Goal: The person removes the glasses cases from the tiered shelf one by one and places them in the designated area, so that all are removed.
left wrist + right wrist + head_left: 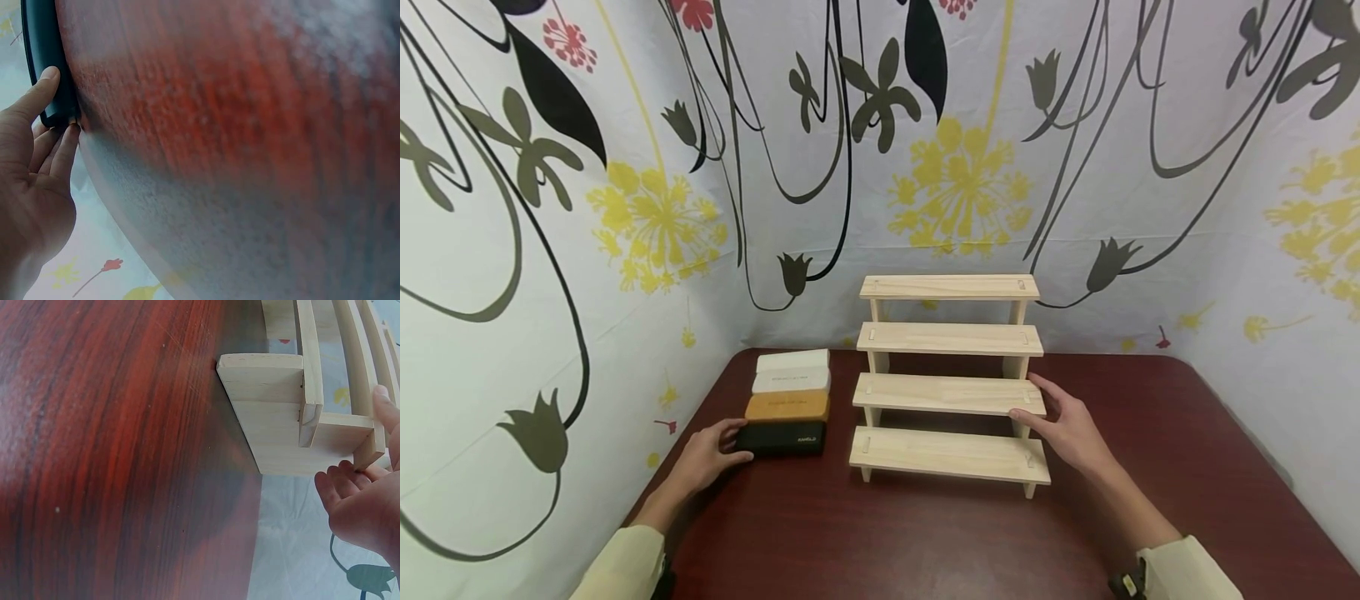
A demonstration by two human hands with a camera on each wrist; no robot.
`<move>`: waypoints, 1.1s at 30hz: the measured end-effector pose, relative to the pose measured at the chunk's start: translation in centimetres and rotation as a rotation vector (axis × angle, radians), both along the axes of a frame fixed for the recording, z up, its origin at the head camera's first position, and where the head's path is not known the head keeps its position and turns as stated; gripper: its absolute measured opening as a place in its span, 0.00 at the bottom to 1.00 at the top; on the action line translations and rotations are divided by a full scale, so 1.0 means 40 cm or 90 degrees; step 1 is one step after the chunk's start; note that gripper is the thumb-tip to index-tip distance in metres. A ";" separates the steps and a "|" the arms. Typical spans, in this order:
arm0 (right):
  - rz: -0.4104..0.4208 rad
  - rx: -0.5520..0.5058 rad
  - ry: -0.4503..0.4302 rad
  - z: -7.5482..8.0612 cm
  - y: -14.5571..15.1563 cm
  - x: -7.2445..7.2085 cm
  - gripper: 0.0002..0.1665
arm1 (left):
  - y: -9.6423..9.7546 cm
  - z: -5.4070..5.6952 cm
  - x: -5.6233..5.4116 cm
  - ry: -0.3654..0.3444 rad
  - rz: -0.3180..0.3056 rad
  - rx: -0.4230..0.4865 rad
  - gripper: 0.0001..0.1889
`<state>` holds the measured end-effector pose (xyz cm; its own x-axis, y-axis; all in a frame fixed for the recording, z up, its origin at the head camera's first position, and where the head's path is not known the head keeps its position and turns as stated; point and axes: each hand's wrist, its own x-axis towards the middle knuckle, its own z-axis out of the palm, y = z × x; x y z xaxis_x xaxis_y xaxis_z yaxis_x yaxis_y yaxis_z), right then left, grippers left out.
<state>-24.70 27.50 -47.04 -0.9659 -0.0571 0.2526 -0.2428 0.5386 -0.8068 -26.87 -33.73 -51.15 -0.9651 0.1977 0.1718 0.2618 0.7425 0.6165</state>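
Note:
Toward the left of the table lies a row of oblong cases, which look like glasses cases. Nearest me is the black case [781, 438], with small pale lettering; my left hand [703, 457] holds its left end between thumb and fingers. Behind it are an orange-yellow case [787, 406] and two white ones [792, 380]. A stepped wooden display stand [951, 393] with several shelves stands right of the cases. My right hand [1070, 427] grips the right end of its second shelf from the bottom, thumb at the front edge and fingers behind, also seen in the right wrist view.
The dark red-brown table [880, 533] has rounded back corners. White cloth [820, 208] with printed flowers hangs behind it and along both sides. The stand's back is close to the rear cloth, and a gap of bare table separates stand and cases.

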 end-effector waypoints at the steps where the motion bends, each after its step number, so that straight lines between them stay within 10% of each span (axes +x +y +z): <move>1: 0.000 0.000 0.000 0.000 0.000 0.000 0.53 | 0.000 -0.001 -0.001 0.000 0.000 -0.002 0.34; 33: -0.017 -0.008 -0.014 0.004 -0.009 0.015 0.56 | -0.007 0.004 0.017 0.015 0.014 0.045 0.33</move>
<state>-24.10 27.14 -46.86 -0.9724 -0.0288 0.2314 -0.2106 0.5341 -0.8188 -26.19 -34.00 -51.00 -0.9646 0.1637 0.2068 0.2612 0.7029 0.6616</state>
